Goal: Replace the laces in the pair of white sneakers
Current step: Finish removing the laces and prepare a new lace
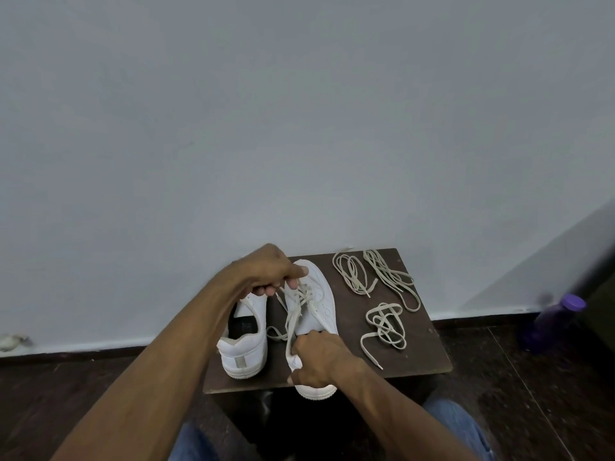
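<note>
At the far left, a small pale object (13,341) is lying on the floor against the wall (299,128); you cannot tell what it is. Your left hand (269,271) is reaching across the small dark wooden table (416,347), its fingers curling in and pinching the lace (294,314) where it is threading through the far end of the right sneaker. Beneath that forearm, the left sneaker (244,341) is sitting on the table with its heel toward you, its opening showing a dark insole and no lace that you can see. Just beside it, the right sneaker (312,314) is lying with its toe toward the wall and its heel hanging slightly over the near table edge. The lace is running loosely down its front, one loop trailing into the gap between the two shoes. Your right hand (321,361) is gripping the heel end of this shoe, fingers wrapping around it and holding it steady. Further right, three loose laces are resting on the table, well apart from the shoes: two bundles (352,274) (392,281) near the wall and a tangled one (384,326) nearer to you. At the far right, a purple bottle (554,322) is standing on the dark floor (499,394). Your jeans (456,424) are showing at the bottom edge.
</note>
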Available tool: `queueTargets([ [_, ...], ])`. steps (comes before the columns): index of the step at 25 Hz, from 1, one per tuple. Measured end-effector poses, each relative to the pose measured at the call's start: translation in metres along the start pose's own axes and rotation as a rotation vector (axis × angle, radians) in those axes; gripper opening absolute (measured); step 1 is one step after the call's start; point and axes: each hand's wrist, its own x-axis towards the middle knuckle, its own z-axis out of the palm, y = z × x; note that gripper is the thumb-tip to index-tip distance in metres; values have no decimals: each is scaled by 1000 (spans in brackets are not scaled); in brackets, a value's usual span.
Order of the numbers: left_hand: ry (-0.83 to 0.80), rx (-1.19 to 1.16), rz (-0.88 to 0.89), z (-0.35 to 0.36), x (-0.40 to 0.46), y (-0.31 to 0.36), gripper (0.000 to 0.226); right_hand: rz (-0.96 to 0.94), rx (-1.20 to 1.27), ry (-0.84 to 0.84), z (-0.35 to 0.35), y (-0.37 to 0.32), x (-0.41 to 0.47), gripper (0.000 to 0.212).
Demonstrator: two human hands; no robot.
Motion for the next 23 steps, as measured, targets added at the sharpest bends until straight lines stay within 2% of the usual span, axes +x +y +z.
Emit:
queueTargets([
  [2, 26, -111, 27, -10, 0, 3, 31, -5, -13, 4, 2, -1, -2, 51],
  [3, 81, -271, 32, -11, 3, 0, 27, -8, -20, 7, 2, -1, -2, 51],
  [6, 179, -1018, -30, -5, 11, -21, 17, -7, -17, 2, 0, 0, 0, 49],
  [7, 192, -1179, -14, -1, 13, -27, 14, -5, -15, -3, 0, 0, 1, 49],
  [8, 199, -1214, 17, 4, 16, -32, 13, -4, -16, -5, 0, 0, 1, 51],
  [9, 195, -1170, 47, 9, 19, -33, 18, -6, -15, -4, 0, 0, 1, 53],
  [11, 170, -906, 73, 22, 24, -31, 42, -10, -11, -2, 1, 1, 1, 55],
  [12, 161, -679, 97, 30, 27, -30, 55, -10, -13, -1, 1, 1, 2, 55],
  [14, 160, 53, 181, 47, 38, -34, 65, -10, -16, 1, 1, 2, 1, 55],
  [15, 158, 354, 183, 54, 42, -39, 58, -10, -13, 6, 1, 1, 1, 54],
  [16, 155, 536, 150, 59, 43, -44, 46, -7, -10, 10, 2, 1, 1, 53],
  [17, 165, 612, 101, 62, 43, -48, 37, -5, -8, 13, 2, 1, 2, 52],
  [19, 235, 647, 35, 68, 40, -50, 37, -4, -4, 15, 2, 0, 2, 50],
  [23, 398, 791, 114, 73, 33, -37, 22, 6, 0, 21, 1, 0, 1, 50],
])
